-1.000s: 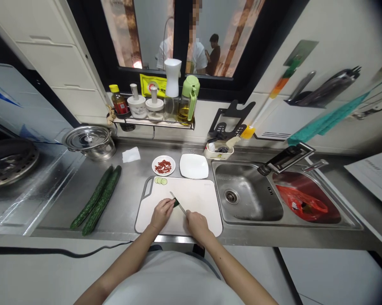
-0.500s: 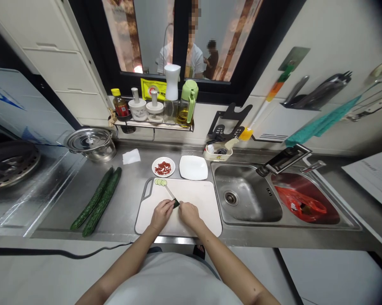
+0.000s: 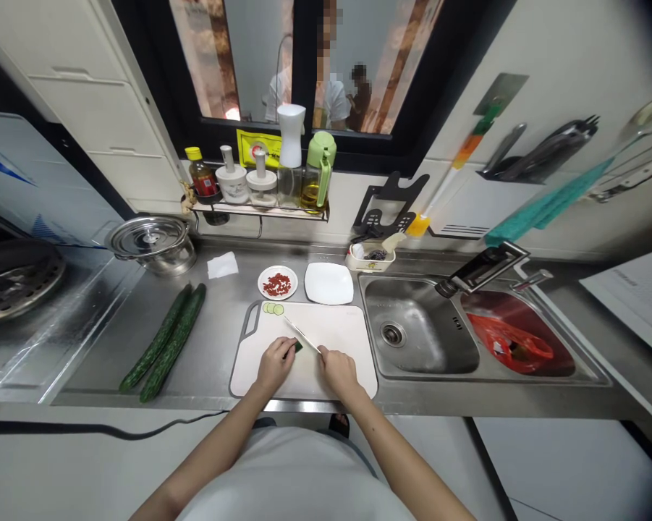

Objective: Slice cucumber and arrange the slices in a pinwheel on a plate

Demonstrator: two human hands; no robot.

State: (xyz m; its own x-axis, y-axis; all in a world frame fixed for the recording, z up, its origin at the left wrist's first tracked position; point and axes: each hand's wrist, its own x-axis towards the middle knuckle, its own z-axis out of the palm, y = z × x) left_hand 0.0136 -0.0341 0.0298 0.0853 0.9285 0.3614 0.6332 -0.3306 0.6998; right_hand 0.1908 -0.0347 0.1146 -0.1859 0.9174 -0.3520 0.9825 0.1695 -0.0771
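Note:
On the white cutting board [image 3: 341, 325], my left hand [image 3: 275, 364] is closed around a short piece of cucumber [image 3: 298, 346], most of it hidden under the fingers. My right hand [image 3: 339, 370] grips the handle of a knife [image 3: 302, 334]. Its blade points up and to the left, just beyond the cucumber piece. Three thin cucumber slices [image 3: 273, 309] overlap near the board's top left corner. Behind the board stand a small plate [image 3: 262, 283] of chopped red bits and a white square plate [image 3: 328, 283].
Two whole cucumbers [image 3: 166, 344] lie to the left, below a lidded steel pot [image 3: 157, 246]. A double sink [image 3: 420, 367] with a black faucet [image 3: 480, 269] is at right, a red plastic bag [image 3: 513, 344] in its far basin. A shelf of bottles [image 3: 260, 210] hangs behind.
My right hand has moved right, away from my left hand, and the knife now lies clear of the cucumber piece. My left hand stays on the cucumber.

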